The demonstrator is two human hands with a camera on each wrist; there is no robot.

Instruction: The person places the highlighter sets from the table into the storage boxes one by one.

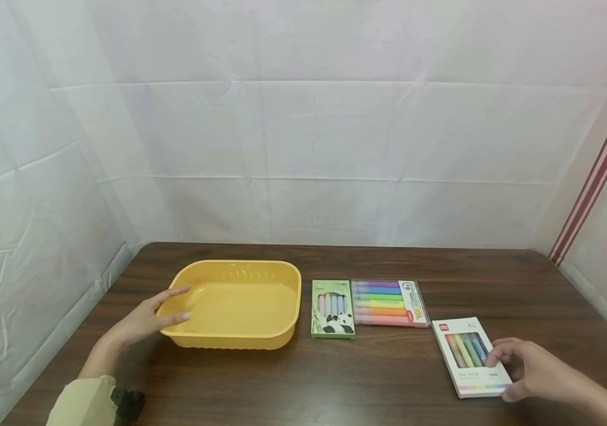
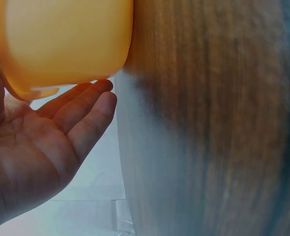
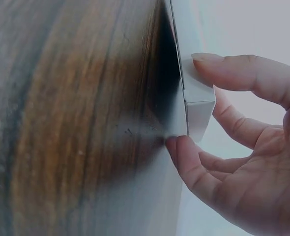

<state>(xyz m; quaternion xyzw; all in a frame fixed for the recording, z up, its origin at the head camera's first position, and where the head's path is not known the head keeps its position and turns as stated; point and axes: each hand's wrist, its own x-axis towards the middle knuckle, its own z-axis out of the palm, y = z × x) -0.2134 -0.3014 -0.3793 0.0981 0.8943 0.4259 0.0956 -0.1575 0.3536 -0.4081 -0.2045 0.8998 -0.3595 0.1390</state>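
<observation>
My left hand point(image 1: 141, 322) grips the left rim of a yellow plastic basket point(image 1: 234, 341), with two digits over the inside and other fingers point(image 2: 83, 105) along the outer wall. At the right, my right hand point(image 1: 535, 370) holds the lower right corner of a white pen box point(image 1: 474, 381). Its window shows several coloured barrels. In the right wrist view the thumb point(image 3: 228, 71) lies against one side of the box, and fingertips point(image 3: 187, 152) are at its lower edge, close to the table. The box lies at a slant, window up.
Between basket and white box lie a green panda-print box point(image 1: 330, 328) and a clear pack of rainbow highlighters point(image 1: 380, 305), side by side. All rest on a dark wooden table point(image 1: 335, 384). White sheeting point(image 1: 325, 136) hangs behind and at both sides.
</observation>
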